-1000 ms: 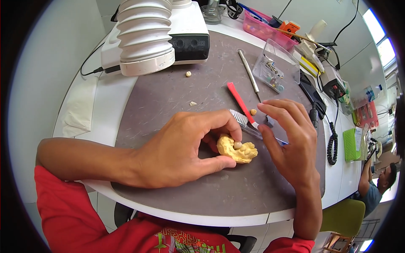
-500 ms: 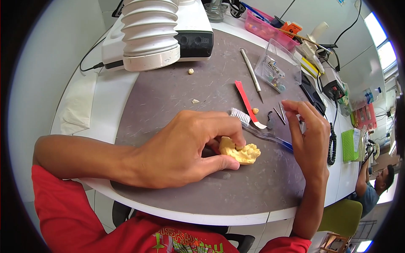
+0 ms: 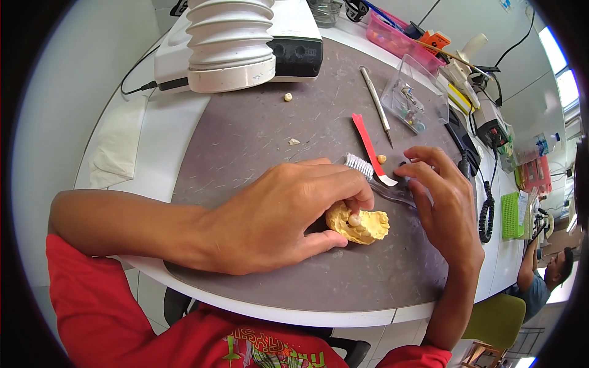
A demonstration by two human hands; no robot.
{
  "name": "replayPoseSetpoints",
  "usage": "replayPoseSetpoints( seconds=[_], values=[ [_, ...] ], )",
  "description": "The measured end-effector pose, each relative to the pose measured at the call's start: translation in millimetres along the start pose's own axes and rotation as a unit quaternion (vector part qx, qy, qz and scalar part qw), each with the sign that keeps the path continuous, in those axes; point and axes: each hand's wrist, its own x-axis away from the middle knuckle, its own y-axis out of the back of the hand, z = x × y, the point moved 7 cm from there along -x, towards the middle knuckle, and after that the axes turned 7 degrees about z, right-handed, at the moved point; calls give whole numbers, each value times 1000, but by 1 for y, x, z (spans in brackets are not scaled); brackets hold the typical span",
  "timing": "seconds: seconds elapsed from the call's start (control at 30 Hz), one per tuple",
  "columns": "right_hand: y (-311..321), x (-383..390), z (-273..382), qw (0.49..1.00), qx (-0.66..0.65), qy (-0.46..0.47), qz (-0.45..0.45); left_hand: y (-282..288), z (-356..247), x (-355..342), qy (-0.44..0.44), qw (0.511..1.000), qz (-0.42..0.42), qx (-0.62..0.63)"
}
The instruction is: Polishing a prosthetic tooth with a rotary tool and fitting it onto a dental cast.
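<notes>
My left hand [image 3: 279, 218] is curling around a yellow dental cast [image 3: 362, 226], thumb under it and fingertips pressing on top, pinning it to the grey mat [image 3: 257, 135]. Just to its right, my right hand [image 3: 445, 205] is hovering with fingers loosely bent, touching the clear handle of a toothbrush [image 3: 374, 175]. Beyond the brush, a red strip [image 3: 368, 144] and a metal tool [image 3: 375, 98] are lying, with a white ribbed machine [image 3: 236, 40] farther off.

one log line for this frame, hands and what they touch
left hand: holds yellow dental cast on grey mat | right hand: fingers by clear toothbrush | red-handled tool lies beside
</notes>
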Motion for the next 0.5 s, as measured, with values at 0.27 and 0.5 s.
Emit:
replayPoseSetpoints(
  seconds=[0.27,0.5],
  values=[
    [10,1,-3,1000,-4,-24,-20,0,5,-3,42,997,44,49],
    [27,8,10,992,-84,-35,-91,2,9,0,30,997,25,65]
  ],
)
